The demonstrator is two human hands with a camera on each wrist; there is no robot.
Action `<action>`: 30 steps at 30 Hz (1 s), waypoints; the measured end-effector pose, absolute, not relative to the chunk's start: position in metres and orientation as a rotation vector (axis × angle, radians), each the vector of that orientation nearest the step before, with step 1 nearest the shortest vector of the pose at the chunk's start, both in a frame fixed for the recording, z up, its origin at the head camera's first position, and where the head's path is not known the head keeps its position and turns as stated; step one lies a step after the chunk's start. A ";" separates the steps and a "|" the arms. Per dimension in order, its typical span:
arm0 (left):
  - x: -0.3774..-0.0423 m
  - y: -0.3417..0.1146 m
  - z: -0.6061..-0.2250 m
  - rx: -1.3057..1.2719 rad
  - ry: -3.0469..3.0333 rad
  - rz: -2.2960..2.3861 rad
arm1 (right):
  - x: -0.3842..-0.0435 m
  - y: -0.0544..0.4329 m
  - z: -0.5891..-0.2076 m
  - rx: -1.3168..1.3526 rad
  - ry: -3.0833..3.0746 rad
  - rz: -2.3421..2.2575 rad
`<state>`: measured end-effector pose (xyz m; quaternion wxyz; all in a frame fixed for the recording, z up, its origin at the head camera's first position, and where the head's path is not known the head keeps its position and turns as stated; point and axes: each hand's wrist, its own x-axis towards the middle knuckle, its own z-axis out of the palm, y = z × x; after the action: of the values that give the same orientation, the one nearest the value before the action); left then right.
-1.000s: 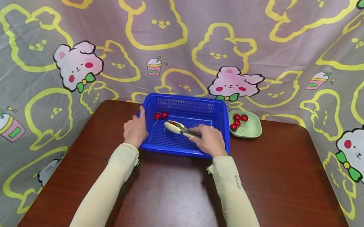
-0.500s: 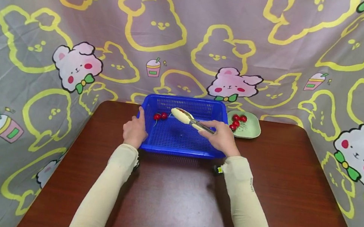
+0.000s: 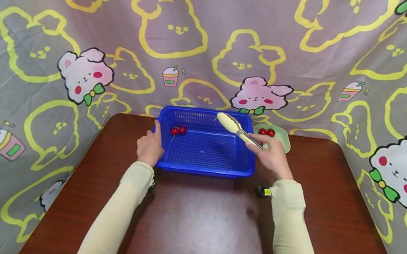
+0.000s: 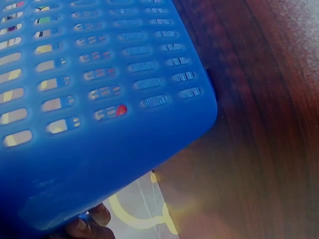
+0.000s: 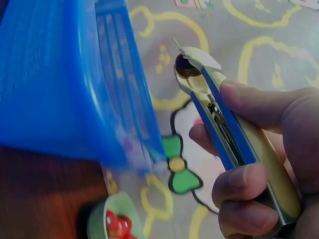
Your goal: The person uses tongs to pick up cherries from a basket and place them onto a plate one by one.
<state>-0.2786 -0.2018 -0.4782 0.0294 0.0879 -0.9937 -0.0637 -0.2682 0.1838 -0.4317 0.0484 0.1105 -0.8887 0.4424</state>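
Observation:
My right hand (image 3: 275,155) grips a pair of tongs (image 3: 229,123) with cream tips and metal arms, raised over the right side of the blue plastic basket (image 3: 202,169). In the right wrist view a dark red cherry (image 5: 186,65) with a stem is pinched between the tong tips. My left hand (image 3: 150,146) holds the basket's left rim, and its fingertips (image 4: 101,215) show at the edge in the left wrist view. Two red cherries (image 3: 178,130) with stems lie inside the basket at the left.
A pale green dish (image 3: 286,139) with several red cherries (image 3: 267,132) stands right of the basket, partly hidden by my right hand. The brown wooden table (image 3: 191,223) ends at a patterned cloth (image 3: 214,39) behind and on both sides.
My right hand has lifted the tongs from inside the basket and carried them right toward the green dish. My left hand has stayed on the rim.

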 end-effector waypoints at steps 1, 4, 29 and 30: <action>-0.279 -0.202 -0.478 0.272 -3.066 -0.198 | -0.267 0.189 -0.432 0.314 -2.708 1.346; -0.279 -0.201 -0.478 0.279 -3.070 -0.201 | -0.265 0.204 -0.432 0.248 -2.696 1.331; -0.279 -0.202 -0.478 0.269 -3.048 -0.217 | -0.257 0.276 -0.466 -0.279 -2.687 1.121; -0.278 -0.202 -0.478 0.268 -3.048 -0.218 | -0.257 0.277 -0.467 -0.286 -2.691 1.113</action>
<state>-0.2784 -0.2022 -0.4783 0.0371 0.0872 -0.9930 -0.0712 -0.2572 0.2767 -0.4670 0.1072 -0.0972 -0.9143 0.3783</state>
